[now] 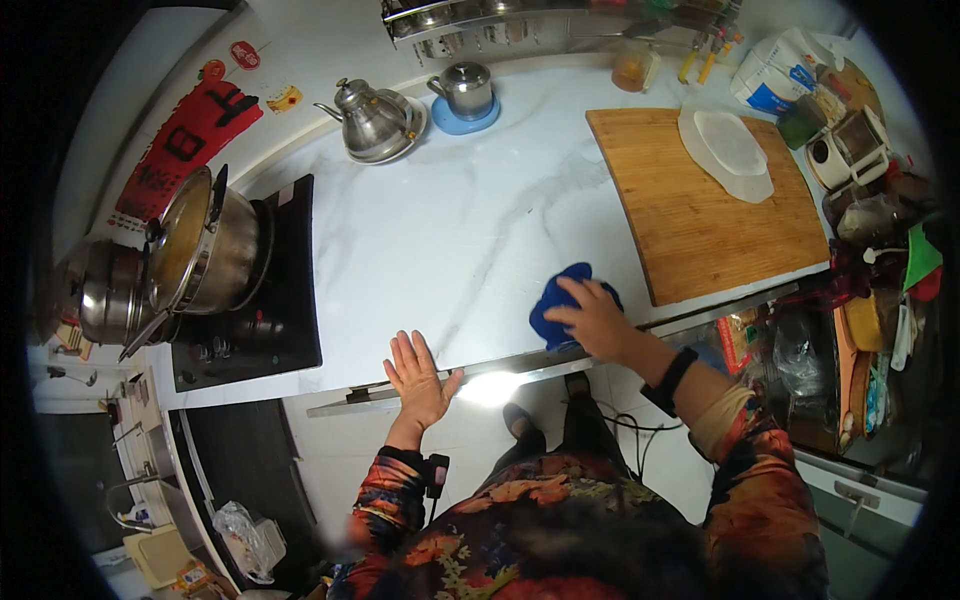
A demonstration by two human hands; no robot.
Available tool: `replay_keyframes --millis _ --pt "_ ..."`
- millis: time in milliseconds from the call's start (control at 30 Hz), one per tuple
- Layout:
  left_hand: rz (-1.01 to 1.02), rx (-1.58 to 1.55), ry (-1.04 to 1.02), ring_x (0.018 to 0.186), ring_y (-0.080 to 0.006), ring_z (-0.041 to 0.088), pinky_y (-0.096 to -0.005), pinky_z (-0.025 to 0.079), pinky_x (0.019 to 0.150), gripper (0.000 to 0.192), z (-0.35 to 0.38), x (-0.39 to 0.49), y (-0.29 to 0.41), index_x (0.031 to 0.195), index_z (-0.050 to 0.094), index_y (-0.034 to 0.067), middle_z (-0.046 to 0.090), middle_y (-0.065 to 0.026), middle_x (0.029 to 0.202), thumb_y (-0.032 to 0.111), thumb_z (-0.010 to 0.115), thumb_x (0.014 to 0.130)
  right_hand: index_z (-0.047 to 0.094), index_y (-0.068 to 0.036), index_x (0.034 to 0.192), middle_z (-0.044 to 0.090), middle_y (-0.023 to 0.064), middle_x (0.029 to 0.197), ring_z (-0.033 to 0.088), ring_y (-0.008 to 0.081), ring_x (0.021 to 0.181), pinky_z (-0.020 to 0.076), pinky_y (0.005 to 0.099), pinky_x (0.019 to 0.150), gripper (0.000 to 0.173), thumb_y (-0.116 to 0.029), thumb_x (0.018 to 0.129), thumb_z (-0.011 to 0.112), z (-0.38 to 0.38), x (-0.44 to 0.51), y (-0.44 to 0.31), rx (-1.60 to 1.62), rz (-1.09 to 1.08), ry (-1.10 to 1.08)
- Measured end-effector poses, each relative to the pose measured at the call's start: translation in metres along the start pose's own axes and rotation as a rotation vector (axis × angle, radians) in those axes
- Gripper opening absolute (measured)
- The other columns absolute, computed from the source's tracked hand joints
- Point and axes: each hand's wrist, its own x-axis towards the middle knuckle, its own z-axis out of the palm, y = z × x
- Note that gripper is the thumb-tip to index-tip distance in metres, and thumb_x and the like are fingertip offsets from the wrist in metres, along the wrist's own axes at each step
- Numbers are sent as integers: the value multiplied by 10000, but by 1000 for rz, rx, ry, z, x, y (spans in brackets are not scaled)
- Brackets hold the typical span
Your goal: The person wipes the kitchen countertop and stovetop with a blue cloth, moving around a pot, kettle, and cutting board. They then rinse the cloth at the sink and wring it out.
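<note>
My right hand [596, 319] lies on a crumpled blue cloth [553, 304], its fingers pressing and gripping it against the white marbled countertop [450, 247] near the front edge. The palm hides part of the cloth. To the left, my left hand [420, 382] rests at the counter's front edge, palm down, fingers apart, holding nothing. A wooden cutting board [720, 247] lies just right of the cloth. On it is a translucent whitish plastic sheet or lid [727, 150].
A black cooktop [292, 300] at left carries a lidded steel pot [225, 262]. Along the wall stand a steel kettle [367, 124] and a small steel pot [466, 94] on a blue dish [480, 124]. An open drawer [810, 390] full of utensils and bags juts out at right.
</note>
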Motion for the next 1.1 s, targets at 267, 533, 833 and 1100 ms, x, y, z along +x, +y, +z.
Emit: replay_keyframes --millis 267,533,833,1100 --pt "-44 38 -20 1490 -419 -144 -601 -91 1151 1080 -7 -4 11 1545 -98 -4 -113 -277 1606 599 541 917 674 -243 1254 380 147 1525 318 406 1391 235 478 1160 408 -23 920 594 6 52 9 -21 40 67" --pt "-75 -59 11 1499 -406 -101 -621 -76 1148 1057 -32 1 7 1547 18 -36 -68 -285 1605 629 539 911 504 -214 1409 345 226 1505 357 442 1321 297 514 1106 543 -121 895 656 2 42 34 49 443 539" --pt "-176 -46 -71 1478 -385 -229 -614 -161 1116 1167 -23 16 4 1523 -128 -51 -176 -277 1595 727 462 883 570 -256 1342 338 162 1519 349 413 1308 261 539 1098 486 -145 875 641 17 164 22 -128 376 412" --pt "-176 -80 -145 1461 -434 -238 -627 -164 1106 1191 -32 18 6 1511 -135 -74 -180 -315 1579 731 472 877 714 -246 1095 537 157 1333 485 382 1181 390 457 1050 459 58 753 671 -42 204 76 118 -14 365"
